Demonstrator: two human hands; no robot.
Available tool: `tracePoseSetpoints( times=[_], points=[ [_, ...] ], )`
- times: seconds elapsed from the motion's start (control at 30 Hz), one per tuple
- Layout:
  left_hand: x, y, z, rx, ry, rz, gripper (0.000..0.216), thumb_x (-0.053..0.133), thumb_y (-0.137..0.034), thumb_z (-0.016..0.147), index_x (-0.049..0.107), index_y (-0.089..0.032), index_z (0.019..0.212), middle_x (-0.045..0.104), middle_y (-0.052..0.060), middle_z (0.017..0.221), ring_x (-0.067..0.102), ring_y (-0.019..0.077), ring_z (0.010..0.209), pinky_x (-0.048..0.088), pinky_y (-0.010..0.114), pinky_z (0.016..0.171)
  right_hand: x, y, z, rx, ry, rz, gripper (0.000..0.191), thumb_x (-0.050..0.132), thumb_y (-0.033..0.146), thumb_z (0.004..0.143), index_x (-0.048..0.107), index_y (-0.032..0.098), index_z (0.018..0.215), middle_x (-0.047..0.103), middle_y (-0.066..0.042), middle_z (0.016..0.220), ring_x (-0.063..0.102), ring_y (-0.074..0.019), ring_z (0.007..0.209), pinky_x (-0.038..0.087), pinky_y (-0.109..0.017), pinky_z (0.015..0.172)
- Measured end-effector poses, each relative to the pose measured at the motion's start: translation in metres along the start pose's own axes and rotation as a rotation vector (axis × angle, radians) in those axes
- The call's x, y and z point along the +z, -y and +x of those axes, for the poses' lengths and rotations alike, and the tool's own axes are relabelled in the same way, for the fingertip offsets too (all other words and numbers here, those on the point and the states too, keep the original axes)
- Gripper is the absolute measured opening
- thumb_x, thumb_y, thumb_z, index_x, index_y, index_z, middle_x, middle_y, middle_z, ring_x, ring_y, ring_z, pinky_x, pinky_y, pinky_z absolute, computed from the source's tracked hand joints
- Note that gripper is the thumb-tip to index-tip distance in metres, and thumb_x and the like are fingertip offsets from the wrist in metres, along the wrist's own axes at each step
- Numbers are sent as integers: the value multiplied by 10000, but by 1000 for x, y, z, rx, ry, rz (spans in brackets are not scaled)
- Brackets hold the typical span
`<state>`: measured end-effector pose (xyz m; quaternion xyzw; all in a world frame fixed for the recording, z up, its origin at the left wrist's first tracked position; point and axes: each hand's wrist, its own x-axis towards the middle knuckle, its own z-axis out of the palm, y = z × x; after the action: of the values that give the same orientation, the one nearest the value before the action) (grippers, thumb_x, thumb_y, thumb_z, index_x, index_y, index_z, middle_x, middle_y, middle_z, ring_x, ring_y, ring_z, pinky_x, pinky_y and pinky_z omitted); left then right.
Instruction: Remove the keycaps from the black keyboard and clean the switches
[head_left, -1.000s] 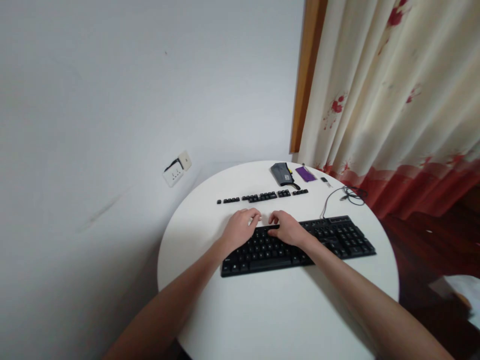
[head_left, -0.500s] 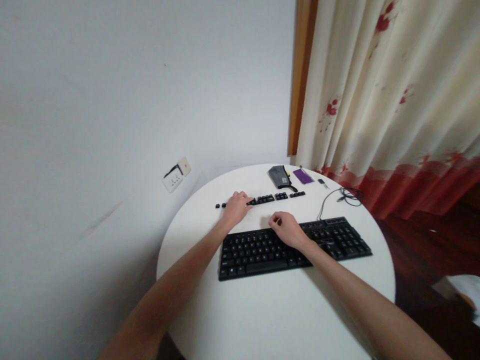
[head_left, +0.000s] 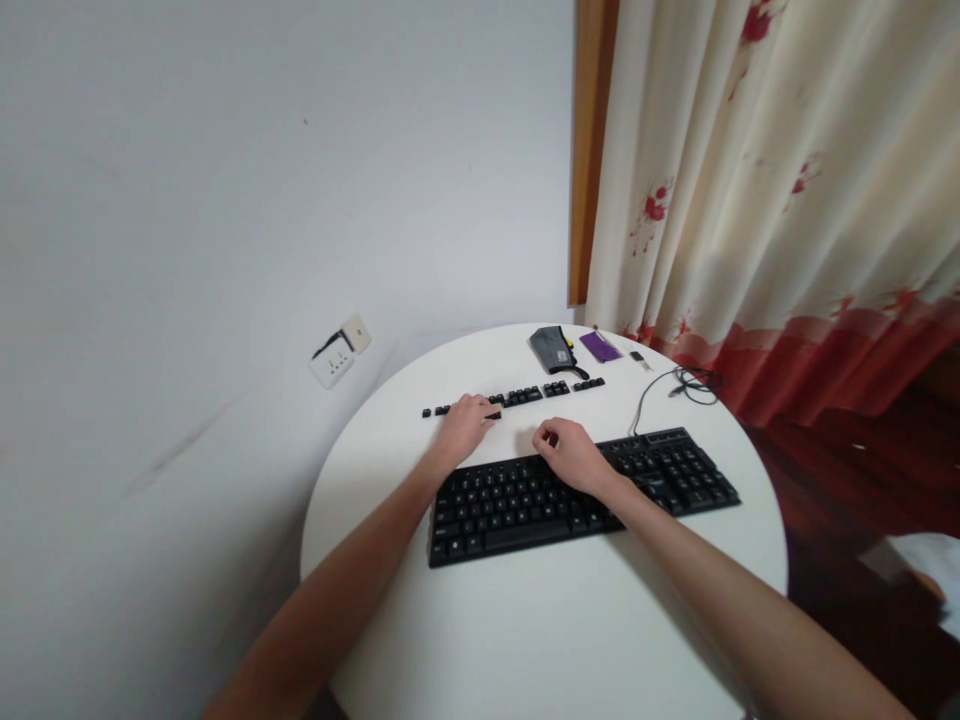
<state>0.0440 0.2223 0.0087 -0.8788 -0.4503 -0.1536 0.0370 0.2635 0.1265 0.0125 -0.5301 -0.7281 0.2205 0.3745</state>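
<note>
The left hand (head_left: 461, 428) pinches a black keycap (head_left: 493, 415) just in front of the loose row of keycaps (head_left: 525, 396) — the right hand (head_left: 568, 452) curls over the keyboard's back edge, its contents impossible to tell — and the keyboard (head_left: 517, 505) lies on the round white table (head_left: 525, 620)

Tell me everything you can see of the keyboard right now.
The keyboard is long, black and plastic-looking, with pale legends, a wide space bar and a number pad at its right end. It lies flat, keys up, on the white table, slightly askew, its right end farther from the person. A black cable leaves its far edge. The right hand covers part of it; whether they touch is unclear.
</note>
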Motion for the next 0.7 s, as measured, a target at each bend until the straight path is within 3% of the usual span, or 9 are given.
tracePoseSetpoints(
  times=[0.17, 0.5, 0.7],
  points=[
    [1, 6, 5, -49, -31, -73, 287, 655, -197, 852, 712, -206, 1133, 670, 83, 1103, 578, 237, 1050, 437, 357, 979, 0, 0, -1, -1, -4, 1, 133, 546, 136, 812, 635, 182, 725, 665, -32, 759, 585, -154, 704, 436, -267, 725],
    [6, 5, 5, -44, 24, -259, 189, 643, -115, 812, 774, -198, 920, 721, 54, 895, 646, 183, 820, 490, 297, 806, 3, -2, -1, -7, 18, -6, 141, 546, 135, 814, 641, 185, 723, 670, -29, 757, 593, -159, 708, 442, -272, 734],
    [3, -1, 2, -64, 26, -259, 234, 682, -164, 771, 760, -189, 991, 712, 42, 860, 632, 176, 759, 473, 267, 742, 4, -1, -1, -6, 22, -20, 141, 547, 122, 805, 650, 179, 728, 672, -34, 755, 589, -159, 710, 432, -268, 718]
  ],
)
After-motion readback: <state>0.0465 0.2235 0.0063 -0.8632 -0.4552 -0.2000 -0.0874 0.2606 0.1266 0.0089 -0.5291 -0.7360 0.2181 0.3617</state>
